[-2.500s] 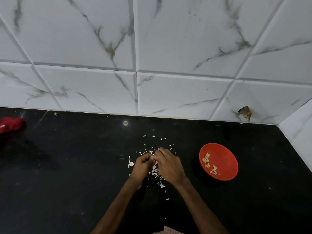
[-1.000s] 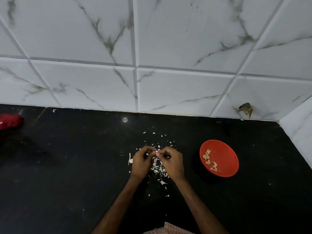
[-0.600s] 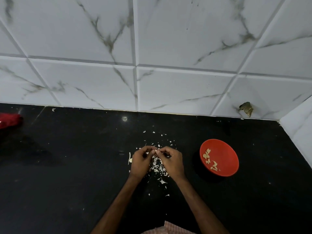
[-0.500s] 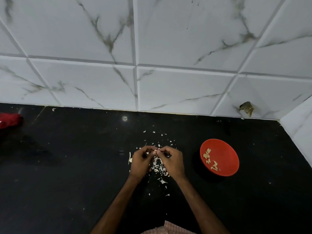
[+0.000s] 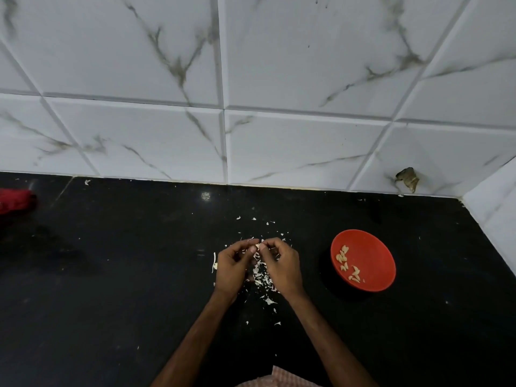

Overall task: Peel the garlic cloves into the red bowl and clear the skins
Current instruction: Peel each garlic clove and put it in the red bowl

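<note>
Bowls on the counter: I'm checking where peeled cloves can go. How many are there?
1. The red bowl stands right of the right hand, peeled cloves inside. A red thing at the left edge is cut off; I cannot tell what it is.

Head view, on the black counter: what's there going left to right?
red object at the edge → left hand → garlic clove pinched by both → right hand → red bowl. The skins overlap the hands; omitted.
</note>
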`<control>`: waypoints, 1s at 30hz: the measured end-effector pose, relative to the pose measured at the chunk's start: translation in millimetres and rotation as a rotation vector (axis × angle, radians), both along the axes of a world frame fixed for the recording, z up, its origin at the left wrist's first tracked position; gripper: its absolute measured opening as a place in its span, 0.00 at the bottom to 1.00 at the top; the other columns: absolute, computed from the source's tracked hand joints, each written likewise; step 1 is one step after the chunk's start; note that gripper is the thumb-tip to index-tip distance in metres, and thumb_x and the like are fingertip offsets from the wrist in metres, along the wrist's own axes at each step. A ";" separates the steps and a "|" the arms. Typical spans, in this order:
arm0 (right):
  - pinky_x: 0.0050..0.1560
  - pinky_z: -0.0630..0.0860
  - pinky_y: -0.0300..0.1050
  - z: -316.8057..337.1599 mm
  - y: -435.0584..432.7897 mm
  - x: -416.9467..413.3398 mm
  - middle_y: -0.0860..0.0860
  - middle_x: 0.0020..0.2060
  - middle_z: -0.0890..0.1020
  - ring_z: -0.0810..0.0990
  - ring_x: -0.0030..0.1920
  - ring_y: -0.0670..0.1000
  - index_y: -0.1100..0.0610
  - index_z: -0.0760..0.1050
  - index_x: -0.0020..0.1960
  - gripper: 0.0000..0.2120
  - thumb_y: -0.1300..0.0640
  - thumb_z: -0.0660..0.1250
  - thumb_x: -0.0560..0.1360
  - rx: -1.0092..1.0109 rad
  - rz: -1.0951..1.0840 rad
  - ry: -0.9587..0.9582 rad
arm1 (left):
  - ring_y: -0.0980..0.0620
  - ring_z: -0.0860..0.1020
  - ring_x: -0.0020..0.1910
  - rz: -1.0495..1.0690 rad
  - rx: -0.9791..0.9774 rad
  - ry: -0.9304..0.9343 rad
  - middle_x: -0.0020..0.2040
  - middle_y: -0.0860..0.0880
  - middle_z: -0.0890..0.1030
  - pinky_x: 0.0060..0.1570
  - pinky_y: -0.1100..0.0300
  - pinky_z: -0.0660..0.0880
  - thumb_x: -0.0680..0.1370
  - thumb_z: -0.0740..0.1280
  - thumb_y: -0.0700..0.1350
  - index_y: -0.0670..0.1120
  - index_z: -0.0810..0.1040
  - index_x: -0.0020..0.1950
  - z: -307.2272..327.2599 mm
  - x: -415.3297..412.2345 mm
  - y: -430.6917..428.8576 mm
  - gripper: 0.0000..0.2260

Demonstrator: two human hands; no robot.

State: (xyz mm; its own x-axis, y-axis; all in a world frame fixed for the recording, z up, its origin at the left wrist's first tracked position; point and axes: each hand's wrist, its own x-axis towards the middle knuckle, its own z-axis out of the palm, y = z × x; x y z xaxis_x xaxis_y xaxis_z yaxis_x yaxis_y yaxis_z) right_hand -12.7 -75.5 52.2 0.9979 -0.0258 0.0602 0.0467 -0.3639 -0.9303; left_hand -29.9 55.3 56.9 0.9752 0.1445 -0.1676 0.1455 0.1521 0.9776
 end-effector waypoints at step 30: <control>0.43 0.79 0.45 -2.7 -1.3 1.5 0.44 0.46 0.79 0.77 0.44 0.42 0.53 0.75 0.51 0.10 0.50 0.59 0.79 -0.470 0.149 -0.269 | 0.43 0.82 0.41 0.102 -0.110 0.067 0.44 0.38 0.85 0.30 0.56 0.80 0.75 0.74 0.37 0.38 0.83 0.51 -6.8 3.1 1.8 0.06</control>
State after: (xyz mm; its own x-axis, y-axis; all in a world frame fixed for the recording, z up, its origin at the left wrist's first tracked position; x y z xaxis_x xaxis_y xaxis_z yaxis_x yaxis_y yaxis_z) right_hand -11.1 -76.8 49.5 0.9365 0.2050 0.2844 0.3426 -0.7077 -0.6179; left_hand -26.9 57.1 50.1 0.9424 0.2195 -0.2522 0.1883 0.2748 0.9429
